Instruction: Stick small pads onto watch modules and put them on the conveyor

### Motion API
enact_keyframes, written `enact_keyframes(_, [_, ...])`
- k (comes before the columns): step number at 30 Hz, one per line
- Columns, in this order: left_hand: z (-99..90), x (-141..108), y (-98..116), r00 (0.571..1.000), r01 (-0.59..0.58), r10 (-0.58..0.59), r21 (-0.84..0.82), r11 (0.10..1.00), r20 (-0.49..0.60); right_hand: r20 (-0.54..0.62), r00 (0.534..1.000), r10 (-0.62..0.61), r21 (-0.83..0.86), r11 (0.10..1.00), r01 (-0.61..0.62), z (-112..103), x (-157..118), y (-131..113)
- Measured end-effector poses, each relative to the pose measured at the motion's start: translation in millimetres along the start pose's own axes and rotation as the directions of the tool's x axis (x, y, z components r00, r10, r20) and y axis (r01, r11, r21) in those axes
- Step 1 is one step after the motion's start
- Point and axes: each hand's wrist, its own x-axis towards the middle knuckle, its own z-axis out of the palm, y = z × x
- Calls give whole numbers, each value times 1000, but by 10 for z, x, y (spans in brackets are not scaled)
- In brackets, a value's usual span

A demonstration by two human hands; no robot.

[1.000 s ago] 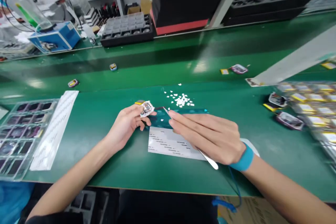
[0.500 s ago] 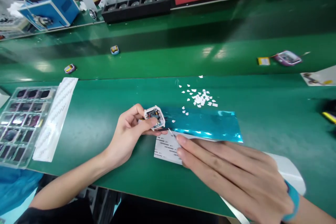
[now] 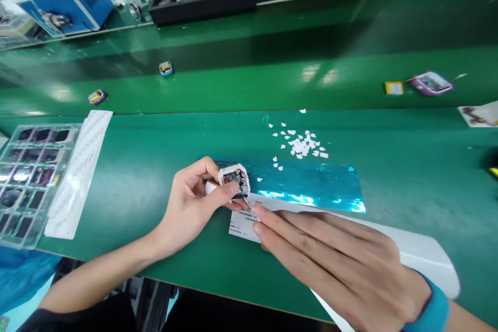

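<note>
My left hand [image 3: 194,202] is closed around a small white watch case [image 3: 244,180] with its circuit board showing, the thumb resting on the board. A battery-like piece, white and yellow [image 3: 210,187], sticks out beside the fingers. Between the fingertips of my right hand [image 3: 334,259] is a thin metal tool, perhaps tweezers [image 3: 247,201], its tip at the lower edge of the case. Most of the tool is hidden by the fingers. Under both hands lie a blue film strip [image 3: 311,184] and a printed white backing sheet [image 3: 243,224].
Small white stickers [image 3: 303,145] lie scattered behind the film. At left are a clear compartment tray [image 3: 42,181] of watch parts and white printed strips [image 3: 78,176]. Further back are several small watch cases, one purple [image 3: 431,83] with a yellow battery [image 3: 393,88].
The tool tip has come up against the lower edge of the watch case, and my right hand has moved slightly left. The case has shifted a little right and down in view.
</note>
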Motion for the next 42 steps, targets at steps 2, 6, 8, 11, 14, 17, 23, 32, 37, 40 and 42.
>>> enact_keyframes(2, [4, -2, -9, 1000, -29, 29, 25, 999, 5, -11, 1000, 1, 35, 999, -1, 0, 6, -13])
enact_keyframes(6, [17, -11, -3, 998, -61, 59, 100, 993, 18, -44, 998, 42, 89, 995, -38, 4, 18, 0])
enact_keyframes(8, [23, -15, 3, 997, -71, 69, 126, 990, 20, -52, 997, 54, 98, 994, -49, 3, 23, 2])
enact_keyframes(11, [28, -17, 6, 997, -74, 71, 147, 986, 21, -47, 997, 58, 95, 994, -53, -2, 28, -7])
enact_keyframes(14, [31, -21, 2, 997, -74, 73, 178, 981, 15, -43, 998, 56, 102, 993, -52, -4, 34, -17])
enact_keyframes(17, [43, -32, -5, 997, -80, 79, 192, 978, 15, -42, 997, 60, 115, 992, -54, 5, 42, -23])
enact_keyframes(23, [87, -30, -31, 991, -123, 133, 224, 967, -30, -87, 994, 71, 82, 995, -64, 19, 59, -28])
enact_keyframes(32, [94, -41, -30, 989, -143, 147, 226, 964, -2, -120, 986, 115, 112, 988, -102, 36, 63, -25])
enact_keyframes(37, [-20, 146, -22, 953, -252, 296, 369, 895, -67, -110, 988, 105, 115, 989, -92, 21, 48, -12])
enact_keyframes(40, [-324, 516, -25, 846, -344, 501, 527, 777, -185, -125, 989, 82, 50, 996, -76, -2, 73, -1])
enact_keyframes(42, [-587, 790, -25, 806, -321, 531, 560, 764, -261, -136, 989, 59, 9, 998, -59, -15, 98, 8])
